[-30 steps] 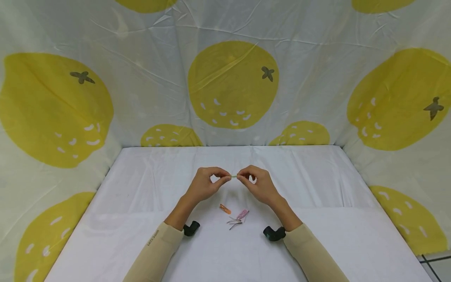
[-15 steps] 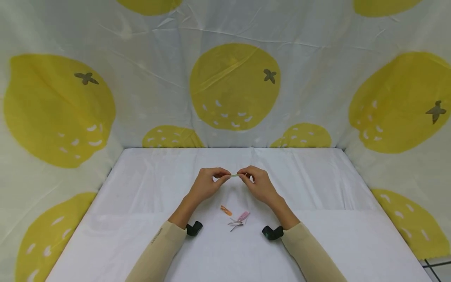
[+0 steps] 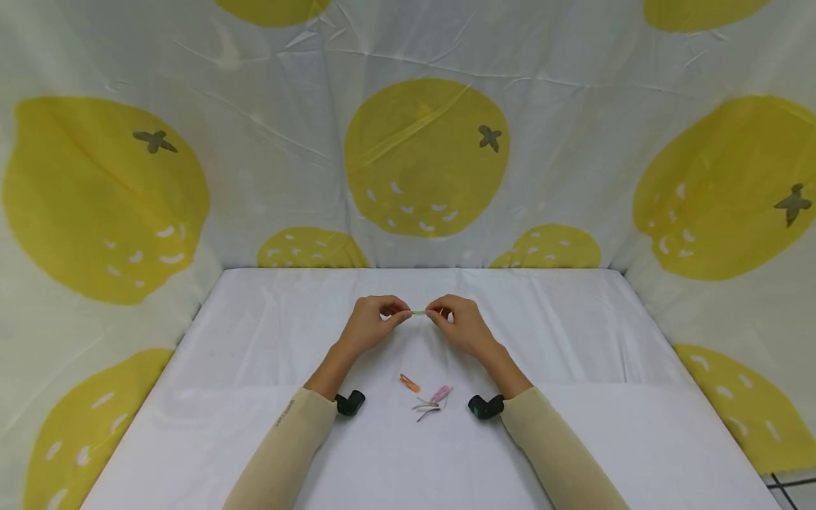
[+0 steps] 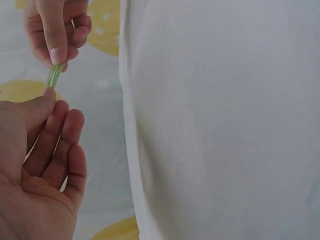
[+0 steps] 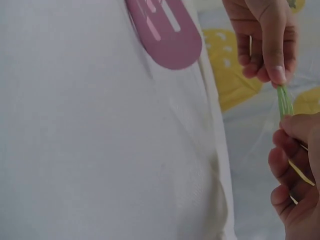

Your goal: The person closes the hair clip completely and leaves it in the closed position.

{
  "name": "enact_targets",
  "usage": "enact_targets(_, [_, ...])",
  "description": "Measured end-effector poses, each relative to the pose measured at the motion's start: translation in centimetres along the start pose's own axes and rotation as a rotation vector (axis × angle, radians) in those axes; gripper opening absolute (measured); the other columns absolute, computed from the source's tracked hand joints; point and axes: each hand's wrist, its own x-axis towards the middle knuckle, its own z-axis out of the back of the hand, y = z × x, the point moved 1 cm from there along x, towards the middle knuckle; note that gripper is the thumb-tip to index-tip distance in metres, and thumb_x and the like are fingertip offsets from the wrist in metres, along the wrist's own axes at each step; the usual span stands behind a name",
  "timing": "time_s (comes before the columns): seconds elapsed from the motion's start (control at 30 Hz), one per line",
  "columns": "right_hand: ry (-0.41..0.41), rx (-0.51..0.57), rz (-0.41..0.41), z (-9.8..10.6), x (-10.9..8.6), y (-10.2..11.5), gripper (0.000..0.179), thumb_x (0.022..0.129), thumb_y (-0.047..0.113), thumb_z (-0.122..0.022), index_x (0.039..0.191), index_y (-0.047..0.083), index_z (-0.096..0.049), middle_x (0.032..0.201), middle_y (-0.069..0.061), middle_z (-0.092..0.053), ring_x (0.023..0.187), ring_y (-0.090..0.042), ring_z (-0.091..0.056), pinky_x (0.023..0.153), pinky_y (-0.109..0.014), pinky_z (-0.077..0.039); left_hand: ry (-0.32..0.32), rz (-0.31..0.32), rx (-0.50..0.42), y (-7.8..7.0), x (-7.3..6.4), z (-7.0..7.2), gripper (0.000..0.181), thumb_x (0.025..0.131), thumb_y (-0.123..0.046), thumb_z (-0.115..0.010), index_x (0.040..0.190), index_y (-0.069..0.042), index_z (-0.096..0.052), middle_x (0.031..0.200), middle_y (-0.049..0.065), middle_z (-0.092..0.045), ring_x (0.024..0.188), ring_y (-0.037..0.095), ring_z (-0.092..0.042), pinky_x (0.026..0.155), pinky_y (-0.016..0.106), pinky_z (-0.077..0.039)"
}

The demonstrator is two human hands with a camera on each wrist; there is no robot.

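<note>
A small green hair clip [image 3: 418, 312] is stretched between both hands, above the white table. My left hand [image 3: 370, 324] pinches one end between thumb and index finger. The other end is pinched by my right hand [image 3: 464, 326]. In the left wrist view the green clip [image 4: 54, 76] shows its narrow slotted body, its ends covered by fingertips; the right wrist view also shows the green clip [image 5: 284, 101]. Nearer to me on the cloth lie an orange hair clip [image 3: 410, 383] and a pink hair clip [image 3: 442, 392].
Beside the pink clip lie thin pale clips [image 3: 427, 406], too small to tell apart. A white cloth covers the table [image 3: 548, 439]. Lemon-printed fabric [image 3: 421, 156] walls in the back and both sides. Dark wrist cameras [image 3: 486, 407] sit inside each sleeve.
Both hands have moved a little farther from me and slightly left, carrying the green clip. Their pinch on it stays. The clips on the table lie as before.
</note>
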Motion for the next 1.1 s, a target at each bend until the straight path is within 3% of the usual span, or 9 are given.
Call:
enact_targets(0.17, [0.032, -0.013, -0.038, -0.2, 0.8, -0.8, 0.010, 0.099, 0.019, -0.071, 0.103, 0.013, -0.078, 0.095, 0.000, -0.076, 0.078, -0.012, -0.062, 0.069, -0.024, -0.049, 0.042, 0.030, 0.015, 0.4, 1.1, 0.0, 0.012, 0.095, -0.031, -0.076, 0.096, -0.020, -0.080, 0.090, -0.006, -0.078, 0.086, 0.013, -0.070, 0.083, 0.038, -0.058])
enact_targets(0.4, [0.030, 0.011, -0.108, -0.7, 1.3, -1.4, 0.010, 0.098, 0.019, -0.072, 0.103, 0.011, -0.078, 0.091, -0.002, -0.076, 0.076, -0.013, -0.061, 0.065, -0.024, -0.046, 0.051, 0.047, 0.026, 1.2, 2.3, -0.1, 0.012, 0.094, -0.029, -0.077, 0.096, -0.019, -0.082, 0.089, -0.005, -0.078, 0.087, 0.014, -0.072, 0.083, 0.037, -0.057])
enact_targets(0.63, [0.041, 0.016, -0.205, -1.1, 1.8, -2.5, 0.010, 0.098, 0.021, -0.072, 0.103, 0.015, -0.078, 0.091, 0.000, -0.075, 0.077, -0.014, -0.061, 0.067, -0.025, -0.047, 0.104, 0.093, 0.049, 2.1, 3.5, -0.8, 0.014, 0.095, -0.031, -0.077, 0.099, -0.018, -0.082, 0.091, -0.006, -0.078, 0.085, 0.011, -0.069, 0.079, 0.031, -0.055])
enact_targets(0.87, [0.041, 0.014, -0.252, -1.9, 2.1, -3.7, 0.012, 0.098, 0.021, -0.073, 0.103, 0.014, -0.080, 0.094, -0.001, -0.076, 0.075, -0.012, -0.060, 0.068, -0.026, -0.048, 0.127, 0.106, 0.084, 2.5, 4.0, -1.2, 0.014, 0.095, -0.029, -0.077, 0.099, -0.016, -0.082, 0.094, -0.003, -0.079, 0.089, 0.013, -0.070, 0.085, 0.035, -0.056])
enact_targets(1.1, [0.071, -0.004, -0.294, -2.5, 2.6, -3.8, 0.013, 0.098, 0.021, -0.070, 0.101, 0.014, -0.080, 0.088, -0.003, -0.075, 0.073, -0.013, -0.059, 0.068, -0.028, -0.047, 0.104, 0.145, 0.116, 2.5, 4.0, -1.6, 0.010, 0.095, -0.024, -0.077, 0.097, -0.015, -0.082, 0.092, -0.002, -0.079, 0.089, 0.016, -0.070, 0.085, 0.036, -0.056])
